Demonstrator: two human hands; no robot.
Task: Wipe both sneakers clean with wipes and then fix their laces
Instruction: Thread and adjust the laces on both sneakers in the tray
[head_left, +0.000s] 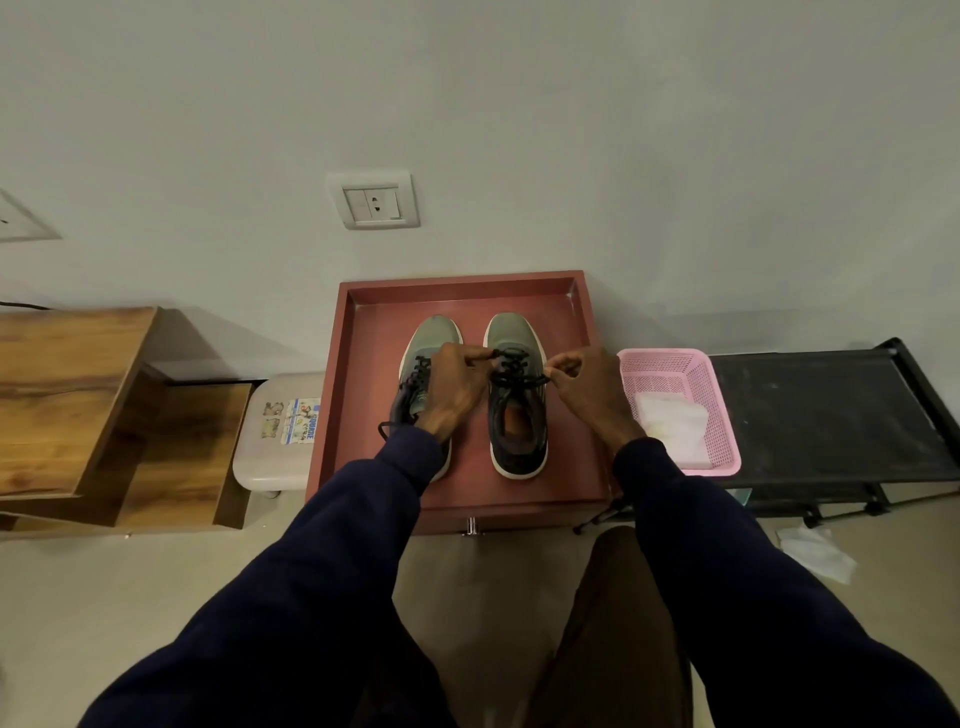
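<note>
Two grey-green sneakers with black heels and white soles stand side by side, toes toward the wall, on a red tray-topped stand (582, 332). My left hand (454, 387) lies over the left sneaker (434, 332) and pinches the black lace (514, 369) of the right sneaker (517, 415) from the left. From the right side, my right hand (584, 384) pinches the other end of that lace. The lace is stretched between both hands above the tongue. A loose black lace end of the left sneaker hangs at the left heel.
A pink plastic basket (722, 415) holding white wipes (672, 421) sits on a black rack (831, 405) to the right. A crumpled white wipe (815, 553) lies on the floor. A white stool (275, 431) and a wooden cabinet (78, 395) stand at the left.
</note>
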